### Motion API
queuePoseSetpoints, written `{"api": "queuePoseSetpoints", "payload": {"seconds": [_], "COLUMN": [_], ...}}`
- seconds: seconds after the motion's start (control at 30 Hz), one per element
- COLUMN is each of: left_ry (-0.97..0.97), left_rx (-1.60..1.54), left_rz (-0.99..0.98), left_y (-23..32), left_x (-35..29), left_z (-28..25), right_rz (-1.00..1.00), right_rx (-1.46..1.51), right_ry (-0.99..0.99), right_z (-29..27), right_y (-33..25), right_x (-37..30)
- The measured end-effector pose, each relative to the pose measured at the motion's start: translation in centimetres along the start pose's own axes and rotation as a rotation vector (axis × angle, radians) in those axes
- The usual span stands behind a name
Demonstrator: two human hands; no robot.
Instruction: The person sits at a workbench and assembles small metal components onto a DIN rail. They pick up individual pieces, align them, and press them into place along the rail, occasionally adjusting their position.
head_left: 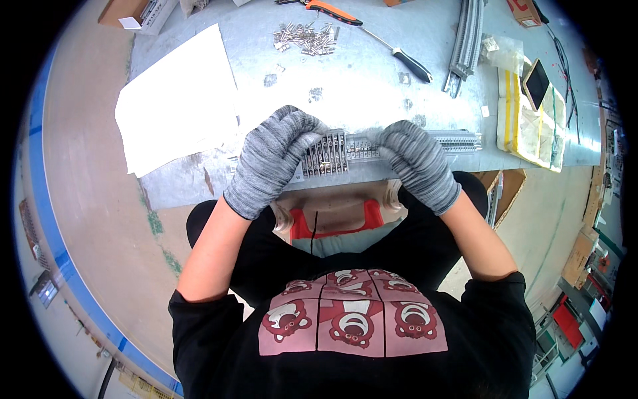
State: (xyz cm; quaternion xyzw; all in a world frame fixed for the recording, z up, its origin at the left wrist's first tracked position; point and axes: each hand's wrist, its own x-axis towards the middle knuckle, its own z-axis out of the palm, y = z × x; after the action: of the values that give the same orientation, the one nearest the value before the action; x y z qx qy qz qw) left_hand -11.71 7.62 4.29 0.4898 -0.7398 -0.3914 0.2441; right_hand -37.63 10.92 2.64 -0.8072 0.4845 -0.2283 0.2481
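Note:
A row of grey terminal blocks (325, 156) with metal screws sits on a long slotted rail (458, 141) along the table's near edge. My left hand (276, 156), in a grey knitted glove, is closed at the left end of the row, with thumb and fingertips against its upper left part. Over the rail, right of the taller blocks, my gloved right hand (420, 163) has its fingers curled together in a pinch. What lies between those fingertips is hidden and slightly blurred. Smaller terminal pieces (363, 147) show on the rail between my hands.
Loose small metal parts (306, 38) lie in a pile at the back, beside orange-handled pliers (332, 11) and a screwdriver (412, 64). White paper (179, 100) covers the left side. Grey rails (466, 43), a phone-like device (535, 84) and a yellow-striped packet (508, 123) are right.

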Motion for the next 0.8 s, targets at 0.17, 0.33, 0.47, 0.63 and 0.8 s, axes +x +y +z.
{"api": "queuePoseSetpoints", "payload": {"seconds": [0.17, 0.33, 0.47, 0.63, 0.8], "left_ry": [0.023, -0.009, -0.004, 0.042, 0.109], "left_rx": [-0.179, -0.236, -0.279, -0.336, -0.230], "left_rz": [-0.072, -0.085, -0.175, -0.219, -0.123], "left_y": [-0.8, -1.1, -1.1, -1.4, -2.4], "left_x": [0.2, 0.2, 0.0, 0.2, 0.1], "left_z": [0.0, -0.6, -0.6, -0.4, -0.3], "right_rz": [0.059, 0.034, 0.103, 0.096, -0.057], "right_rx": [0.162, 0.063, 0.060, -0.076, -0.206], "right_ry": [0.114, 0.046, -0.042, -0.013, -0.028], "right_z": [-1.6, -1.4, 0.1, 2.9, 5.2], "right_y": [1.3, 2.6, 3.1, 3.2, 4.1], "right_x": [2.4, 6.6, 10.2, 15.1, 17.7]}}
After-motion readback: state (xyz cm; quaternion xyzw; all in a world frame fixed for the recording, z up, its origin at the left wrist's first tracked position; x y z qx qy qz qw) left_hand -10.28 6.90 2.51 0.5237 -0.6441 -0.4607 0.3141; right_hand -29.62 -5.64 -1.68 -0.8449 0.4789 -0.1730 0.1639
